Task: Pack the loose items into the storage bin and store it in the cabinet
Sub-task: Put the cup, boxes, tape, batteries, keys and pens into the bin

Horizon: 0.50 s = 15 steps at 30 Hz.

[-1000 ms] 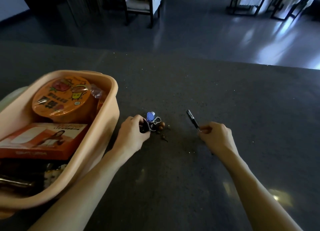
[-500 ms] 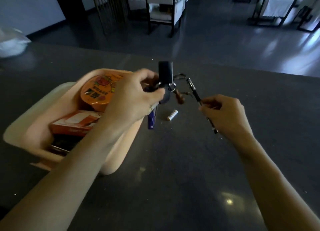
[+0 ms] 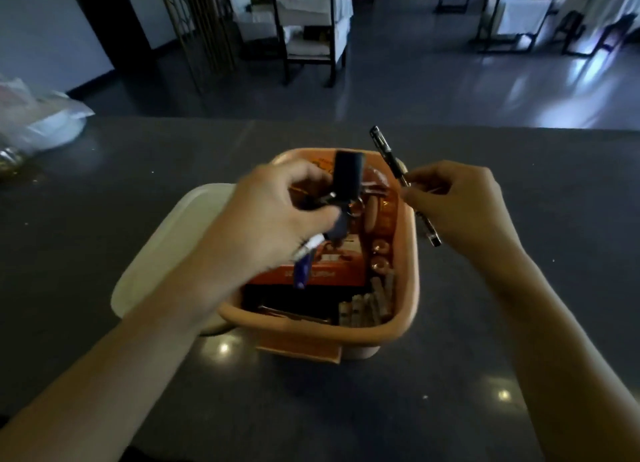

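— Dark counter (image 3: 519, 191): where's the storage bin (image 3: 410, 288)?
— Mid-counter, part-filled. Above it the left hand (image 3: 273, 216) grips a key bunch (image 3: 346, 181). The right hand (image 3: 460, 205), over the right rim, pinches a pen (image 3: 388, 153) between curled fingers.

The light is dim with a cool bluish cast. Daylight enters from 1 to 2 o'clock and lays pale glare on the glossy grey floor (image 3: 519, 91). Two small round lamp reflections glint on the dark polished table (image 3: 86, 254) near 6 o'clock. Motion blur smears the left hand (image 3: 273, 216) and the dark bunch of keys with a black fob (image 3: 346, 181) in its grip. The slim black pen (image 3: 388, 153) in the right hand (image 3: 460, 212) looks sharper. The peach plastic storage bin (image 3: 311, 332) is shadowed inside. Wide-angle distortion stretches the lower corners, and the white plastic bag (image 3: 38, 115) at 10 o'clock is soft.
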Available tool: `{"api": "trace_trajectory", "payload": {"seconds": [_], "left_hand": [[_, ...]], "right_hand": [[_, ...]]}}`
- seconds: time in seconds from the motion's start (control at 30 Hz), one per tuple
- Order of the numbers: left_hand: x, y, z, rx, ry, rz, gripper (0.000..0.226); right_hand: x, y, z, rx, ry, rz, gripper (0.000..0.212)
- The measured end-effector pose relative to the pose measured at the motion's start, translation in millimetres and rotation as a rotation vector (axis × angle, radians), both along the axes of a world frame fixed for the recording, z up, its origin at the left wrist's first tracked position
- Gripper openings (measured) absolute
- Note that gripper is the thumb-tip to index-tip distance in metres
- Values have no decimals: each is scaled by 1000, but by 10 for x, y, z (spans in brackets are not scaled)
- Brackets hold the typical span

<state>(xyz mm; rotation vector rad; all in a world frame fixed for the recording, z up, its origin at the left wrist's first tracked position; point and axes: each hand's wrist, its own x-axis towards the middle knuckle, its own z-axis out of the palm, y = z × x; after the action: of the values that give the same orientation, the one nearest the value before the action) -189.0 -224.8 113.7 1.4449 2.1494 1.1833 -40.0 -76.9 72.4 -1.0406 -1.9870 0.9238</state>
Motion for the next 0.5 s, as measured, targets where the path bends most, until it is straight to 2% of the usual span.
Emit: {"api": "trace_trajectory", "payload": {"seconds": [0.13,0.27,0.4,0.5], "left_hand": [[55,15,-293,-89,-53,-156,26],[98,88,-501,-117,16,-216,31],[66,176,-558,-301,-201,-349,56],[-25,166,-569,-291,-185,-355,46]], "right_hand": [[-62,-212,-74,-2,-28,-79,14],[2,-312,-97,-5,-65,-134,14],[23,-348,-96,1,-89,-146,12],[57,-316,-69,13,-80,-174,8]]}}
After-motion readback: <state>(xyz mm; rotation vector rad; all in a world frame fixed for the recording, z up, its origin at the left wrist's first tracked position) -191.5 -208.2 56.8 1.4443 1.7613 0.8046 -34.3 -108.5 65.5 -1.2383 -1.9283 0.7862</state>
